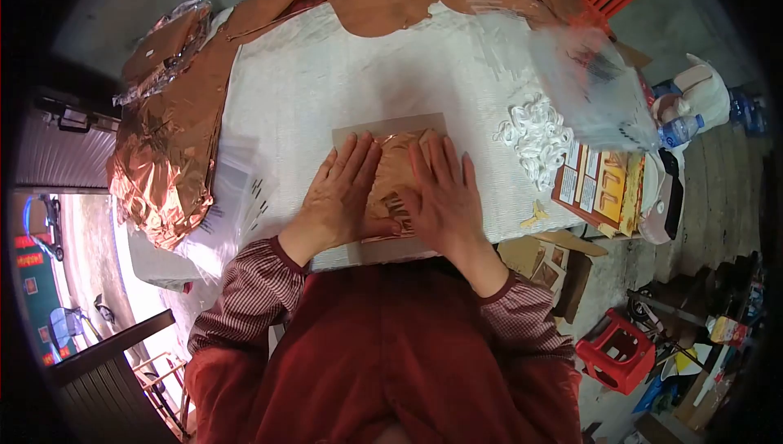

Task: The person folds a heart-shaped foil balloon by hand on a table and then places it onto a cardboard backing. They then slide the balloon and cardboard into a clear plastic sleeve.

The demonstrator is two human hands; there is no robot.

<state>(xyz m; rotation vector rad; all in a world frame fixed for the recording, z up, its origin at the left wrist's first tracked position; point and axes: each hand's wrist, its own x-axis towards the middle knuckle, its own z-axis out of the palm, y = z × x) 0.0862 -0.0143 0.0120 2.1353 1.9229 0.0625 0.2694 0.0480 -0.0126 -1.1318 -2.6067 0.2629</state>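
Note:
A folded piece of shiny copper-coloured foil [393, 173] lies at the near middle of the table, on top of a flat grey-brown sheet [432, 123] whose far edge sticks out. My left hand [338, 198] rests flat on the foil's left side, fingers stretched forward. On the right side, my right hand [445, 193] presses flat with its fingers spread. Both thumbs point inward over the near part of the foil, where creases and darker marks show. The hands cover the foil's side edges, and neither grips anything.
Large copper foil sheets [173, 150] drape over the table's left and far edges. White looped cords [538, 138] are heaped at the right, beside clear plastic bags [591, 77] and a yellow-brown box [599, 187]. More clear bags [232, 199] lie left. A red stool [617, 352] stands on the floor.

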